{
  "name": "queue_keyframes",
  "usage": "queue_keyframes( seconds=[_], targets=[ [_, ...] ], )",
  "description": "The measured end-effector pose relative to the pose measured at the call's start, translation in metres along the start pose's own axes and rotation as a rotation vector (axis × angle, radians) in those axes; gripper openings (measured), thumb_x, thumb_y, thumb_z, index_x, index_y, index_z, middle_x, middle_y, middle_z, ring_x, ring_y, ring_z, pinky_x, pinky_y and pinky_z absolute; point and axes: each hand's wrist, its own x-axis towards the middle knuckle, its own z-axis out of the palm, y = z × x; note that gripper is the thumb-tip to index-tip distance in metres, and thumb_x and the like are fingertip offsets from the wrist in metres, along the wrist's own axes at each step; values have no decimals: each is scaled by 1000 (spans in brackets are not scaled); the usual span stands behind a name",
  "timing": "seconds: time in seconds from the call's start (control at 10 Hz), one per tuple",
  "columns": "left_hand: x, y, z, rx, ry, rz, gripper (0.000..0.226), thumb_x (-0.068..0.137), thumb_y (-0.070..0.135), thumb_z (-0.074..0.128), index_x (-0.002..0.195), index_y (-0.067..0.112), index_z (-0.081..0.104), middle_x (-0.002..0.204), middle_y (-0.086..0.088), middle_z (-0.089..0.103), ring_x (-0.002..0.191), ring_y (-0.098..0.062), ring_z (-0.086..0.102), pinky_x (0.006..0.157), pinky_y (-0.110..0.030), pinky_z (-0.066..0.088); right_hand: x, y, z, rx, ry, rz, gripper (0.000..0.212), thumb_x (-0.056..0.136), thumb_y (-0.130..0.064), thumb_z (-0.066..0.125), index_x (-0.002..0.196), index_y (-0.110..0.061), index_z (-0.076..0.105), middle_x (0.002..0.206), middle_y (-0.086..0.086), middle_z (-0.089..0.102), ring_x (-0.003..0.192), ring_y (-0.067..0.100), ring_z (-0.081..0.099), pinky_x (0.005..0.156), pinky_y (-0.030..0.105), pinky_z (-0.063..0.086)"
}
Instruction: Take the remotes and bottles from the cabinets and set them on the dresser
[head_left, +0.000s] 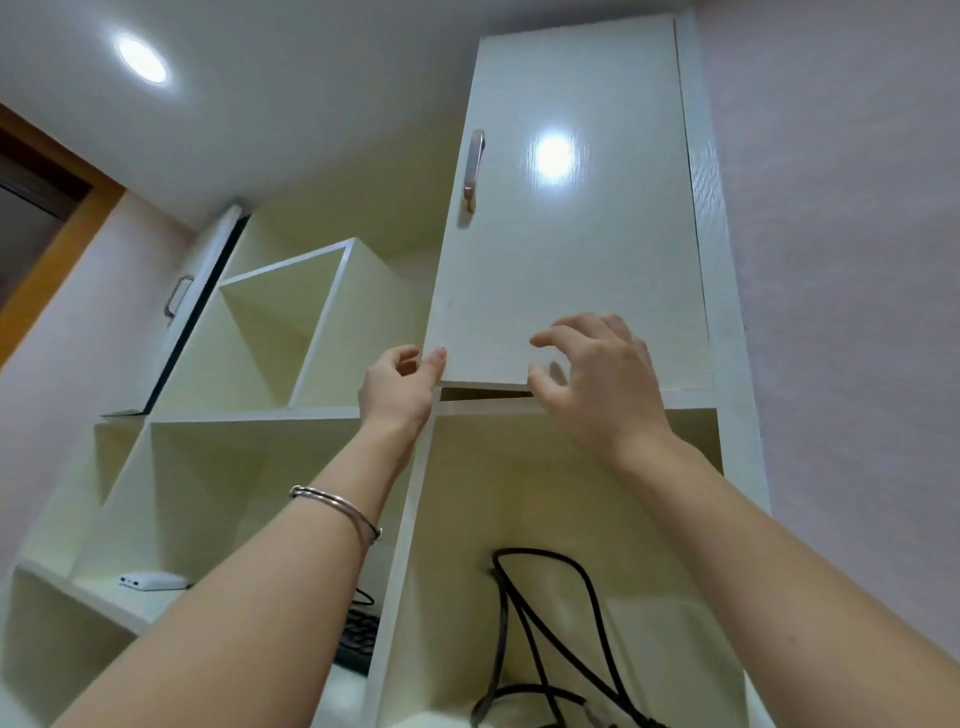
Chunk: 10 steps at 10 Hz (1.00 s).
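Observation:
A tall white cabinet door (566, 218) with a metal handle (474, 171) hangs high on the wall unit, and a thin dark gap shows under its bottom edge. My left hand (397, 387) pinches the door's lower left corner between thumb and fingers. My right hand (597, 384) hovers at the bottom edge with its fingers spread and curled, holding nothing. The door hides the cabinet's inside. No bottle is in view. A dark object with buttons (358, 639) lies on the lower shelf, partly behind my left forearm; I cannot tell whether it is a remote.
Open white cubbies (275, 332) sit to the left, and beyond them another cabinet door (192, 312) stands ajar. A white power bank (153, 581) rests on a lower shelf. Black cables (545, 649) loop in the compartment below the door. A wall runs along the right.

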Motion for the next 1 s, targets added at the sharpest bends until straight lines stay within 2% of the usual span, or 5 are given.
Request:
queue_keyframes(
  seconds=[0.2, 0.5, 0.7, 0.9, 1.0],
  targets=[
    [17, -22, 24, 46, -14, -181, 57, 86, 41, 59, 129, 5, 50, 133, -12, 55, 124, -29, 49, 107, -37, 38, 5, 9, 17, -69, -65, 58, 31, 86, -27, 52, 115, -22, 63, 126, -5, 58, 126, 15, 37, 104, 31, 20],
    [28, -35, 43, 147, 87, -219, 51, 80, 41, 64, 120, 13, 49, 126, -10, 51, 123, -29, 43, 102, -45, 40, 7, 17, 24, -210, -110, 23, 29, 90, -25, 46, 111, -18, 66, 126, -6, 57, 123, 17, 38, 102, 30, 24],
    [11, -39, 28, 417, -70, 157, 41, 93, 30, 44, 133, 25, 48, 147, -5, 35, 132, -26, 36, 110, -41, 29, 3, 16, 22, -266, -176, -3, 32, 94, -27, 40, 116, -21, 62, 137, -5, 49, 131, 19, 31, 108, 32, 19],
    [-9, -46, 13, 703, -314, 192, 50, 97, 42, 27, 145, 30, 25, 158, 1, 14, 144, -27, 11, 115, -47, 13, -7, 17, 18, -261, -246, -33, 34, 92, -27, 41, 121, -20, 59, 142, -2, 44, 136, 19, 27, 113, 35, 17],
    [-16, -38, -2, 632, -390, 203, 52, 96, 34, 39, 145, 22, 28, 156, -2, 23, 144, -24, 17, 116, -43, 17, -10, 16, 7, -160, -196, 30, 32, 92, -24, 46, 118, -16, 62, 134, 1, 53, 131, 20, 36, 110, 35, 24]
  ],
)
